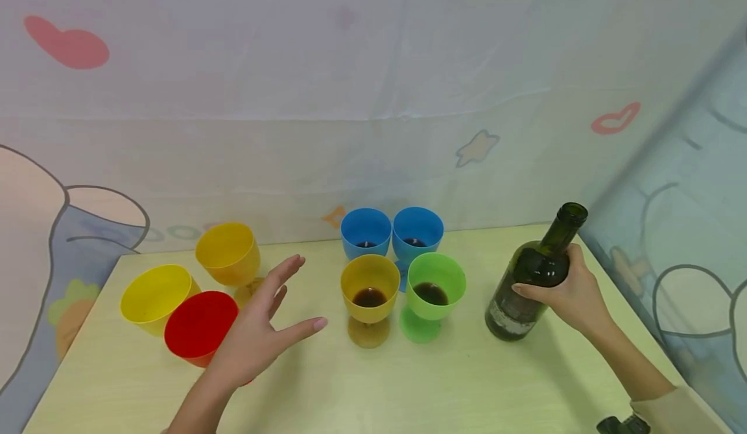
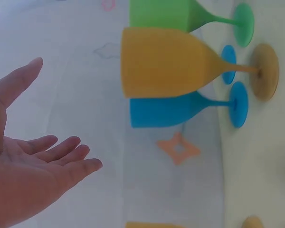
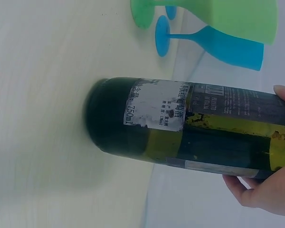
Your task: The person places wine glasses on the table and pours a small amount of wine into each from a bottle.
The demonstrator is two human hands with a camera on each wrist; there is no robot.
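My right hand (image 1: 574, 294) grips a dark green wine bottle (image 1: 519, 291) around its upper body, thumb across the front. The bottle is uncorked and nearly upright, leaning slightly right, its base right at the tabletop. A white, worn label (image 3: 156, 104) shows in the right wrist view. My left hand (image 1: 253, 337) hovers with fingers spread and holds nothing, left of an orange goblet (image 1: 370, 278). Beside that goblet stands a green goblet (image 1: 436, 278), with two blue goblets, one at left (image 1: 366, 229) and one at right (image 1: 417, 229), behind. All four contain some dark liquid.
On the left side of the table (image 1: 467, 388) stand a yellow goblet (image 1: 156, 298), another orange goblet (image 1: 227, 255) and a red goblet (image 1: 198, 327), which my left hand partly covers. A printed cloth (image 1: 362, 96) hangs behind the table's back edge.
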